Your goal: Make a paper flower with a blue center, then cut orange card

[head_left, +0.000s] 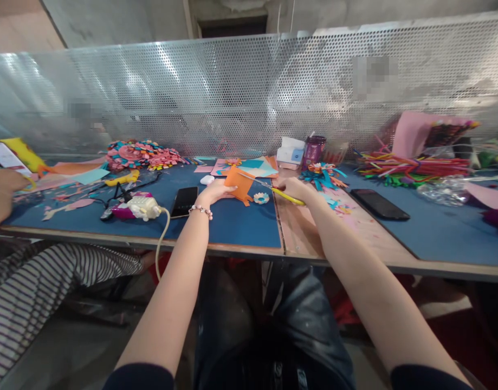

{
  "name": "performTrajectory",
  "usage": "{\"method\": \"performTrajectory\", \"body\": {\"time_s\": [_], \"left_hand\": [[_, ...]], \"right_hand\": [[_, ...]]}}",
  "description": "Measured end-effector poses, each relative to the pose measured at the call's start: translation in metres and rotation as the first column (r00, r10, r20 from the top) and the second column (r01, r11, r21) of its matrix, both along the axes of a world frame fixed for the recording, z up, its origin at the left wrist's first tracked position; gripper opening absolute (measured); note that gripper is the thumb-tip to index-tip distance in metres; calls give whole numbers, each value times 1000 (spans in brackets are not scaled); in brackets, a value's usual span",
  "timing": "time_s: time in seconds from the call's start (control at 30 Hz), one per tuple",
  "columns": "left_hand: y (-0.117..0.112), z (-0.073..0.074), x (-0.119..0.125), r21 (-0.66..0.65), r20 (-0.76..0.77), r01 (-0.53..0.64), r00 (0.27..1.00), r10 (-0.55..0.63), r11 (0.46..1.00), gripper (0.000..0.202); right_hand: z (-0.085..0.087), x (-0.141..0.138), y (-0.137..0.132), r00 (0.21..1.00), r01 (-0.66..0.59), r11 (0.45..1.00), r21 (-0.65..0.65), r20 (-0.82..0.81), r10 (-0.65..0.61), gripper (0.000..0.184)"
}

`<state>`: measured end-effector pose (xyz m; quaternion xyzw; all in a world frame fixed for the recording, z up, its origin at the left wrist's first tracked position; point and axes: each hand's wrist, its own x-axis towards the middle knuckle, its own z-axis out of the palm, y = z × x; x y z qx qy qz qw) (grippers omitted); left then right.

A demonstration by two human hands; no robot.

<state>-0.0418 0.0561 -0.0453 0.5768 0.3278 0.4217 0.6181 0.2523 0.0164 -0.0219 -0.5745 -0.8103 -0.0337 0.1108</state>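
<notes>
Over the blue table mat, my left hand (218, 191) is closed on an orange sheet of paper (239, 186), thumb on top. The paper's lower right edge has narrow cut strips. My right hand (297, 188) grips a pair of scissors (290, 197) with yellow handles. Their metal blades point left and reach the upper right part of the paper; whether they touch it, I cannot tell. Between my hands, a small white, blue and orange paper flower (261, 198) lies on the mat. More coloured sheets (259, 167) lie behind the paper.
Left of my hand are a phone (184, 202), a white earbud case (207, 180) and a power strip (137, 207) with a cable. Paper flowers (143, 155) are heaped behind. To the right lie another phone (379, 204) and coloured sticks (419, 163). A co-worker's hand (5, 189) is far left.
</notes>
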Motion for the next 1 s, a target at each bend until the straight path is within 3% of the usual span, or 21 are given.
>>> {"method": "performTrajectory", "body": {"time_s": [0.27, 0.6, 0.83, 1.0], "left_hand": [[2, 0, 1, 34, -80, -42, 996, 45, 999, 29], [18, -10, -2, 68, -111, -95, 988, 103, 993, 31], [26, -13, -5, 94, -123, -117, 984, 128, 989, 33], [28, -13, -5, 100, -146, -120, 980, 134, 988, 35]], "right_hand": [[-3, 0, 5, 1000, 9, 1000, 22, 21, -9, 32], [9, -12, -11, 1000, 12, 1000, -15, 19, -11, 34], [12, -19, -12, 997, -22, 999, -46, 68, 25, 68], [17, -24, -18, 997, -1, 999, -38, 80, 4, 71]]}}
